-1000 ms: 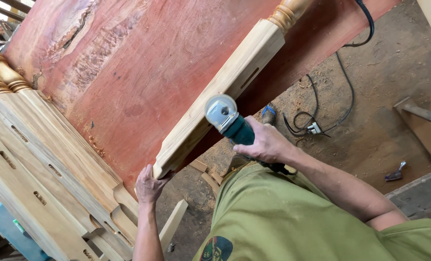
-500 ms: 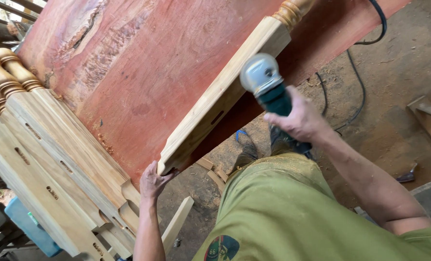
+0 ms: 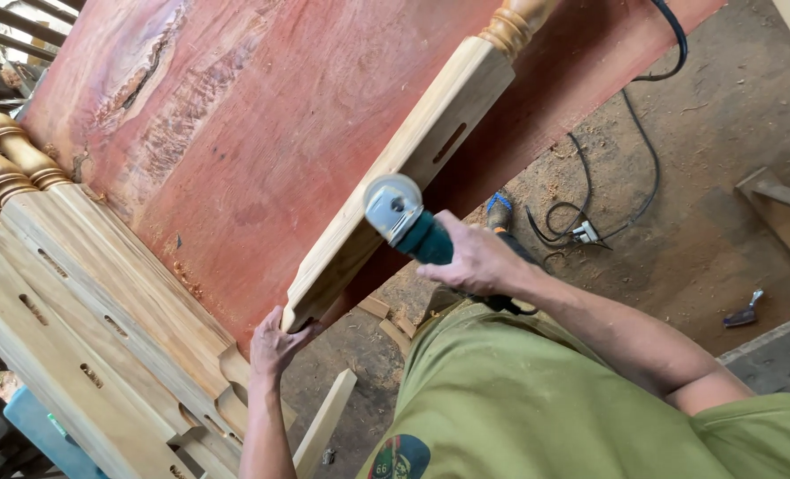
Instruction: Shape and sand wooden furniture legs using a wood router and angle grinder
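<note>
Right hand: the right hand [image 3: 473, 259] is wrapped tight around the green body of an angle grinder [image 3: 410, 223], fingers closed over it.
Grinder: its grey head and disc sit against the long edge of a pale wooden post [image 3: 395, 177], about midway along it.
Left hand: the left hand [image 3: 275, 344] is closed on the near, lower end of the post, thumb on one face and fingers cupped under the end.
Post: square pale wood with a slot cut in its side and a turned, rounded section at the far end; it lies tilted, running from near left up to far right, across a big reddish slab [image 3: 262, 142].
Slab: broad, flat, red-brown wood with rough bark-like patches toward the far left.
Stack: at the left, several more turned posts [image 3: 85, 302] lie side by side, each with slots in its side, touching one another.
Floor: bare dirt floor [image 3: 705, 222] strewn with sawdust and wood offcuts, to the right of the slab.
Cable: a black cord [image 3: 643, 160] snakes over the floor to a small plug block, well apart from the hands.
Clothing: an olive green shirt [image 3: 537, 408] fills the near foreground.
</note>
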